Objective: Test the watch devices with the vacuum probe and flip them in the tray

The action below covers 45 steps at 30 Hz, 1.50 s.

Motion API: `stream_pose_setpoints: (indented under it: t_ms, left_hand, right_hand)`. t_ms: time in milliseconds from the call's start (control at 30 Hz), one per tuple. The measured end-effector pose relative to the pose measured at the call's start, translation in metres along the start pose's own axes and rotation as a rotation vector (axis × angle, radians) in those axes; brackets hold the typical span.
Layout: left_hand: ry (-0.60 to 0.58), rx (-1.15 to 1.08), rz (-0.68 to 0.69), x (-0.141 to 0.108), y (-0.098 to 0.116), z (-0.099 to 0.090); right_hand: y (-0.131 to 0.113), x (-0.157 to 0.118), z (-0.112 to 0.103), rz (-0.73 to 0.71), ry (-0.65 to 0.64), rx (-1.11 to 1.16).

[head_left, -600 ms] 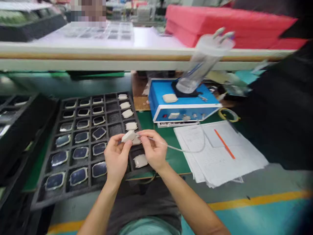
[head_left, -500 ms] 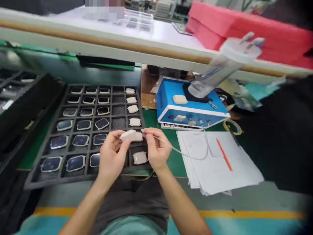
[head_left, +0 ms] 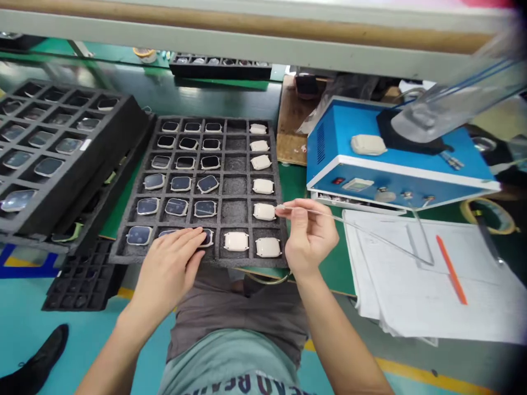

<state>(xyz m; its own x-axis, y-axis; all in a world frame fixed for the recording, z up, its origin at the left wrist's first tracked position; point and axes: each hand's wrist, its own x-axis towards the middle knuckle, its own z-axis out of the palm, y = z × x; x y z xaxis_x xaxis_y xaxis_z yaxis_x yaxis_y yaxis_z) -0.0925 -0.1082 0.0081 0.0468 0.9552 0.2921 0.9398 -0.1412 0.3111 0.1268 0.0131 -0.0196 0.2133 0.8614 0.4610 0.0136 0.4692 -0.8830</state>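
A dark foam tray [head_left: 230,262] holds rows of watch-like pieces with dark glass and a right-hand column of white-backed cases. My left hand [head_left: 171,258] rests over the front row, fingers extended, partly covering a dark-glass watch piece [head_left: 207,237]. One white case [head_left: 236,241] sits in the fourth column of the front row, beside another white case [head_left: 268,247]. Just right of the tray, my right hand [head_left: 310,233] pinches the end of a thin clear tube [head_left: 370,233]. The tube's tip is close to a white case [head_left: 264,212] in the right column.
A blue box with knobs [head_left: 370,175] stands at the right, bearing a white lump [head_left: 368,145] and a clear cylinder [head_left: 428,115]. Papers [head_left: 403,296] with an orange stick [head_left: 452,270] lie before it. Stacked trays [head_left: 111,126] stand left; a shelf edge [head_left: 247,27] crosses above.
The white case that my left hand held is no longer in it; that hand now lies over the front row. A white case now shows in the fourth column. The view has shifted left and down.
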Motion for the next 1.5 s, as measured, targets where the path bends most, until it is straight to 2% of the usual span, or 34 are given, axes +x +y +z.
stream_pose_setpoints:
  t_ms: [100, 133, 200, 300, 400, 467, 567, 733, 867, 1067, 1500]
  left_hand:
    - [-0.094, -0.002, 0.018, 0.009, -0.011, -0.013]
    - [-0.085, -0.036, -0.004, 0.014, -0.011, -0.015]
    - [0.009, -0.177, -0.102, 0.028, -0.004, -0.014]
    - [0.165, -0.635, -0.332, 0.053, 0.017, 0.005]
    - [0.182, -1.111, -0.493, 0.078, 0.042, 0.035]
    - [0.193, -1.232, -0.522, 0.092, 0.054, 0.051]
    - [0.208, -1.252, -0.502, 0.106, 0.063, 0.064]
    - [0.284, -1.355, -0.466, 0.113, 0.064, 0.065]
    - [0.217, -1.31, -0.441, 0.111, 0.063, 0.062]
    - [0.184, -1.404, -0.561, 0.104, 0.065, 0.06]
    - [0.211, -1.355, -0.546, 0.102, 0.067, 0.059]
  right_hand:
    - [0.001, 0.0, -0.002, -0.023, -0.007, -0.009]
    - [0.002, 0.0, -0.002, -0.033, -0.01, -0.005]
    - [0.004, 0.0, -0.003, -0.054, -0.031, 0.01]
    - [0.004, 0.001, -0.003, -0.08, -0.101, 0.027]
    - [0.002, 0.002, -0.001, -0.081, -0.144, 0.031]
    - [0.0, 0.003, 0.0, -0.062, -0.143, 0.044]
    - [-0.003, 0.006, 0.001, -0.032, -0.114, 0.069]
    - [-0.006, 0.009, 0.002, -0.019, -0.044, 0.049]
    - [-0.004, 0.008, 0.001, -0.045, -0.064, 0.026]
    - [0.0, 0.005, -0.001, -0.02, -0.111, 0.0]
    - [-0.001, 0.007, 0.0, 0.001, -0.087, 0.033]
